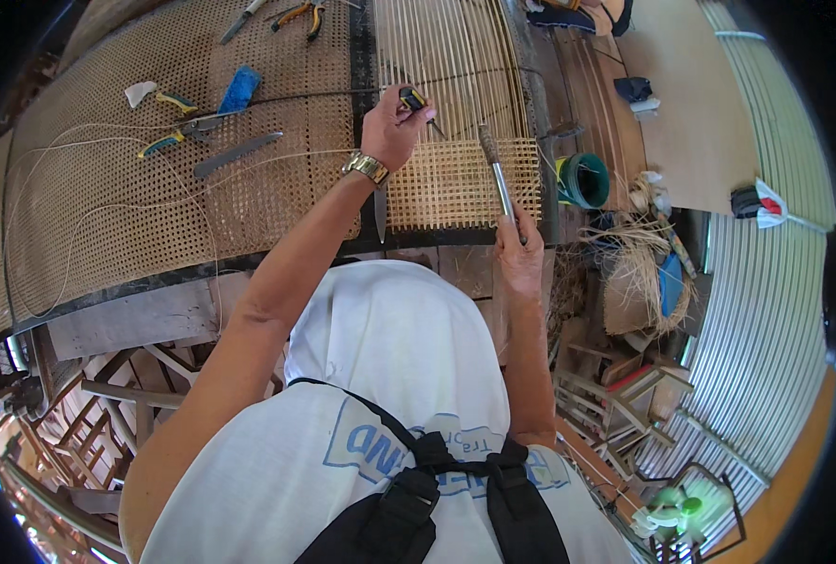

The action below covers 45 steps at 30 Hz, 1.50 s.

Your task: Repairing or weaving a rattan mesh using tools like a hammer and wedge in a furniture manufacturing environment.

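Note:
In my left hand (395,132), the fingers close round a screwdriver (412,97) with a black and yellow handle; its thin shaft points down at the woven cane panel (455,183). My right hand (519,249) grips what looks like a hammer (502,183) by its lower end, its metal shaft slanting up over the panel's right part and its worn brown end near the weave's upper edge. Below that edge the strips are crossed into a grid; beyond it, long cane strands (446,47) run lengthwise. A pointed grey blade (380,214) lies below my left wrist.
Finished cane mesh (108,207) spreads to the left, bearing pliers (183,134), a blue block (239,89), a saw-like blade (237,155) and loose cane strands. More tools (296,17) lie at the far edge. Right of the frame stand a green bucket (583,180) and cane scraps (634,268).

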Available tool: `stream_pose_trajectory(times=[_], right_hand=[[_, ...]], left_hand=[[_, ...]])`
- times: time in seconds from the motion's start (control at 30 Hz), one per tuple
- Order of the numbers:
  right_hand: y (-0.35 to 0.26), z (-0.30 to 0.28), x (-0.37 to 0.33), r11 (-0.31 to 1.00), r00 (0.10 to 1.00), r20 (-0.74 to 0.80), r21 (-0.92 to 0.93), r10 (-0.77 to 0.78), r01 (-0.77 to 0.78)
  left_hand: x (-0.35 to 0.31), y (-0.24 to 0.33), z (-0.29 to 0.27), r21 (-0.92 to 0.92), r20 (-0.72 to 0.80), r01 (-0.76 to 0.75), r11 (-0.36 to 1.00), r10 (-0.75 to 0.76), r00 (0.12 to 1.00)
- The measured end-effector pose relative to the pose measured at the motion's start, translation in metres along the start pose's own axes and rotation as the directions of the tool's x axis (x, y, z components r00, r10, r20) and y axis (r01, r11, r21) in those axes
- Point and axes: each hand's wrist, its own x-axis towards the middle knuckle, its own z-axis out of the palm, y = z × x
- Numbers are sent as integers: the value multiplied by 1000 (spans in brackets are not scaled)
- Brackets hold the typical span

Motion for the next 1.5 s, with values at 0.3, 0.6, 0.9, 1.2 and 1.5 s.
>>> stream_pose_trajectory(times=[0.3, 0.6, 0.9, 1.2, 1.5], right_hand=[[8, -17, -10, 998, 998, 25, -16, 54, -54], [3, -9, -10, 927, 989, 145, -370, -6, 60], [13, -16, -2, 951, 997, 5, -300, -82, 80], [1, -17, -18, 923, 991, 90, -362, -104, 130], [-4, -24, -17, 906, 996, 74, -415, -59, 85]], left_hand=[[-16, -9, 7, 109, 93, 33, 994, -43, 995], [-26, 4, 10, 174, 104, -180, 968, 164, 981], [-33, -5, 15, 132, 166, -21, 991, -1, 986], [-50, -1, 9, 62, 148, 16, 998, -25, 989], [-46, 8, 6, 20, 101, 13, 1000, -15, 995]])
